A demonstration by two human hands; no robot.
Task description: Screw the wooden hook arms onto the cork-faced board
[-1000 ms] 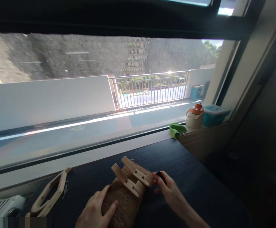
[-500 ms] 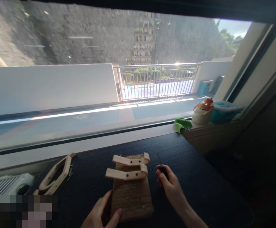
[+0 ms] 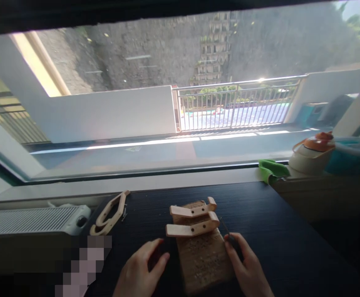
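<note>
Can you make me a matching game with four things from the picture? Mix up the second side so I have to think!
Things:
1. screwdriver
2. cloth
3. bottle
4. wooden board

Clues:
A. pale, with an orange top
B. underneath two light wooden pieces
C. held in the right hand
D. bright green all over

Right pairs: 1-C, 2-D, 3-A, 4-B

two hooks (image 3: 180, 230) on board (image 3: 202, 266) | screwdriver (image 3: 235, 244) right of board | other hooks (image 3: 120, 209) left, screws (image 3: 124, 214) just beside
</note>
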